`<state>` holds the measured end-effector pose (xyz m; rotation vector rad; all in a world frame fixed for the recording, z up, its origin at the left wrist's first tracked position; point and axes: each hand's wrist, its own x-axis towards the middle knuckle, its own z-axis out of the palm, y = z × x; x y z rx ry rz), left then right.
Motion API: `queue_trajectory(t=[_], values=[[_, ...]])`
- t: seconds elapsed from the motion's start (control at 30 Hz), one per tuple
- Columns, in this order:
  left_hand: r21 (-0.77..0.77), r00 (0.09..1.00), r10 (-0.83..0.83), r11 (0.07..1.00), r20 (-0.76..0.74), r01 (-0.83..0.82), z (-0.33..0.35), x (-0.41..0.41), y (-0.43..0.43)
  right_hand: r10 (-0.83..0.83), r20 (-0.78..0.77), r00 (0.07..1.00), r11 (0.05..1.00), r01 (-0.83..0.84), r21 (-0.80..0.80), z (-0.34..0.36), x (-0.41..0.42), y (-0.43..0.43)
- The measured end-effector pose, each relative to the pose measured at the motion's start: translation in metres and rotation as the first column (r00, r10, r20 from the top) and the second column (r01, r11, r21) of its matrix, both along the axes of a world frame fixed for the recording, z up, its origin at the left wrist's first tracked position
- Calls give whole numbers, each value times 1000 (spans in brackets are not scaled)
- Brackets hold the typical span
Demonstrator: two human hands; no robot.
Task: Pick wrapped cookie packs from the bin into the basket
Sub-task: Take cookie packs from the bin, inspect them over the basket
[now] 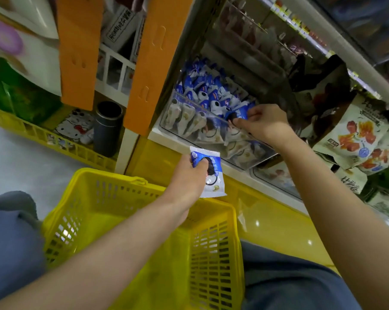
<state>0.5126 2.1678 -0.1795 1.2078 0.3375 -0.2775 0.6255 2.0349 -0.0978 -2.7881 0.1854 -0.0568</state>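
Head view, looking down at a shop shelf. Left grip [187, 175]: fingers and thumb curled round one blue-and-white cookie pack [214, 170], held flat with its printed face up, above the far rim of the yellow basket [213, 260]; the pack is clear of the rim, not touching it. Basket sits on the floor between the person's knees [10, 242], which are in grey-blue trousers; its folded handle lies on the far rim. Right grip [264, 124]: thumb and fingertips pinching a second cookie pack [238, 113] at the right end of the clear bin [166, 126], the pack standing just above the bin's near wall. Bin rests on the low shelf, far side of the basket, crowded with more packs [202, 90] of the same kind, standing upright in rows. Right of the bin: hanging snack bags [354, 135] printed in red and orange. Left of the bin: two orange uprights [79, 50]. Beyond them on the floor, a second yellow crate [55, 140] holding a dark cylindrical cup [108, 128] and a cartoon-cat item [75, 126]. Far upper shelves blurred; contents not legible.
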Motion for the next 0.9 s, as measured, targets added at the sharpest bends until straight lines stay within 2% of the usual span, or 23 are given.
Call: queue_trajectory(t=[0.07,0.33,0.4,0.47,0.6,0.73,0.9], values=[[-7,1000,11,1000,-2,-11,1,1,1,-1,8,1000,999,2,-49,1,1,1],[-22,999,15,1000,-28,-16,4,1,2,-16,-160,987,974,-21,-226,4,11,15],[-21,999,11,1000,-32,-11,4,0,3,10,-235,972,984,-50,-168,2,18,20],[-26,999,4,1000,-38,-5,3,0,4,21,-285,958,999,-28,-21,1,22,22],[-26,1000,5,1000,-31,-6,3,0,5,51,-284,958,985,-2,170,-1,23,17],[-6,1000,-7,1000,-22,7,1,-1,2,47,-367,929,990,6,143,-5,27,13],[24,1000,-7,1000,-12,7,-1,0,2,76,-341,937,982,-12,187,-11,28,19]])
